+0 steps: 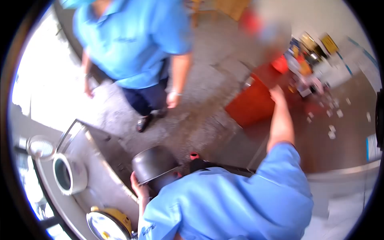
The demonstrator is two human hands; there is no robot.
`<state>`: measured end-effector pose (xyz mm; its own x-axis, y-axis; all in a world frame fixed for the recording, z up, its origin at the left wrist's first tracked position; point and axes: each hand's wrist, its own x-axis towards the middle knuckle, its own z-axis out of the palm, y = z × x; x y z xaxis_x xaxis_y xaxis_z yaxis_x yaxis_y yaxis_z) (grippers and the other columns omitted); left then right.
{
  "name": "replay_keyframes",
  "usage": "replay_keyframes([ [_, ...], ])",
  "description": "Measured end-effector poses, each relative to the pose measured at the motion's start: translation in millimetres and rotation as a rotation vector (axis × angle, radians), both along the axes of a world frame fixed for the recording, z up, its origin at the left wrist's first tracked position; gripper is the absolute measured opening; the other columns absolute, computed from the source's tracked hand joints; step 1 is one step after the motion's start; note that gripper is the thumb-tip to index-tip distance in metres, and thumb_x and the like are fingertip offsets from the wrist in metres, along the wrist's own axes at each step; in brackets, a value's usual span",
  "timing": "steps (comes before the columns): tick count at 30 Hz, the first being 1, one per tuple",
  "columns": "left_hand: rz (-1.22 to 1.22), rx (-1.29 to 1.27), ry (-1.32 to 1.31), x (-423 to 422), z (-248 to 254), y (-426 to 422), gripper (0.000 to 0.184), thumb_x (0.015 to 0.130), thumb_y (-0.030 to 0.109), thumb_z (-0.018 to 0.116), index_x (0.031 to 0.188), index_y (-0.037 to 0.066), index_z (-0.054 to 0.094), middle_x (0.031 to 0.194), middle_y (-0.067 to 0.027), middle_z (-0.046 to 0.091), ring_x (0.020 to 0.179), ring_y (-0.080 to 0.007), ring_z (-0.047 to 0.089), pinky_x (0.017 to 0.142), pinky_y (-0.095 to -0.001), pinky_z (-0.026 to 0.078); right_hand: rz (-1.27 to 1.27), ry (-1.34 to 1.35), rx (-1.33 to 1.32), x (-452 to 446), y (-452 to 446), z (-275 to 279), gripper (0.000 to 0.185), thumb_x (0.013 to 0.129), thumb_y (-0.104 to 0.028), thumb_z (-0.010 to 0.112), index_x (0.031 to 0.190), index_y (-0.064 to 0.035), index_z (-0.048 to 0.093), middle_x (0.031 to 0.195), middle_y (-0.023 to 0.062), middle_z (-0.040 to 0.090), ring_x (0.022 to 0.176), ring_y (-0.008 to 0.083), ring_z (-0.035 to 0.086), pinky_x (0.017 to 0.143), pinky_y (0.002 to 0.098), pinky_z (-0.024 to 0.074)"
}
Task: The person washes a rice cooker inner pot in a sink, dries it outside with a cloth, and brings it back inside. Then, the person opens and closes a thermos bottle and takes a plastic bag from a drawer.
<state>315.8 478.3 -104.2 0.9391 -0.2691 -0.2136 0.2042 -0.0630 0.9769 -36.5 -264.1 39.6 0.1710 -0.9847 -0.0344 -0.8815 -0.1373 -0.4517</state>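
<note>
My left hand is wrapped round the edge of a dark grey metal pot, which is tilted with its rounded base up and away from me. The inside of the pot is mostly hidden. My right arm is stretched out forward and to the right. At its end, my right hand is at the edge of a reddish-brown table or cabinet; its fingers are blurred, and I cannot tell whether they hold anything.
Left of me, a metal counter bears a white cylinder with a dark inside and a yellow-rimmed round appliance. A co-worker in a blue shirt stands ahead. Mixed small items and white pieces lie at right.
</note>
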Motion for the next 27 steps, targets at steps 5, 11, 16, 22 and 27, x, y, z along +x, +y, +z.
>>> replay_keyframes([
  [5,-0.069,0.114,-0.012,24,24,-35,0.050,0.073,-0.011,0.052,0.120,0.007,0.045,0.102,-0.0052,0.056,0.085,-0.0136,0.056,0.072,-0.0262,0.047,0.316,1.089,0.045,103,174,-10,0.048,0.074,-0.017,0.057,0.119,-0.0034,0.048,0.130,0.0160,0.042,0.126,0.0312,0.032,0.106,0.0493,0.0162],
  [11,0.013,0.270,-0.225,53,25,-87,0.049,0.070,-0.005,0.054,0.117,0.006,0.046,0.100,-0.0131,0.060,0.087,-0.0238,0.059,0.075,-0.0315,0.047,0.900,0.969,0.621,190,276,-159,0.050,0.073,-0.032,0.056,0.120,-0.0141,0.053,0.130,0.0124,0.046,0.123,0.0320,0.039,0.104,0.0487,0.0221],
  [16,0.119,0.336,-0.283,69,41,-117,0.047,0.069,-0.007,0.053,0.114,0.005,0.047,0.098,-0.0134,0.061,0.089,-0.0260,0.060,0.077,-0.0328,0.047,1.243,0.365,0.731,279,295,-167,0.040,0.078,-0.033,0.055,0.112,-0.0124,0.058,0.119,0.0122,0.054,0.111,0.0318,0.050,0.095,0.0482,0.0345],
  [22,0.311,0.241,-0.142,90,44,-119,0.047,0.068,-0.010,0.052,0.112,0.005,0.048,0.093,-0.0088,0.060,0.081,-0.0183,0.058,0.071,-0.0299,0.048,1.349,0.892,0.197,425,252,-178,0.032,0.078,-0.026,0.052,0.106,-0.0137,0.060,0.111,0.0111,0.059,0.104,0.0286,0.055,0.087,0.0464,0.0407],
  [27,0.391,0.049,-0.002,136,69,-100,0.044,0.071,-0.011,0.049,0.112,0.004,0.048,0.094,-0.0090,0.058,0.089,-0.0187,0.058,0.073,-0.0301,0.049,1.262,0.902,0.119,488,261,-161,0.034,0.079,-0.024,0.048,0.108,-0.0110,0.060,0.115,0.0114,0.057,0.111,0.0301,0.051,0.092,0.0452,0.0369],
])
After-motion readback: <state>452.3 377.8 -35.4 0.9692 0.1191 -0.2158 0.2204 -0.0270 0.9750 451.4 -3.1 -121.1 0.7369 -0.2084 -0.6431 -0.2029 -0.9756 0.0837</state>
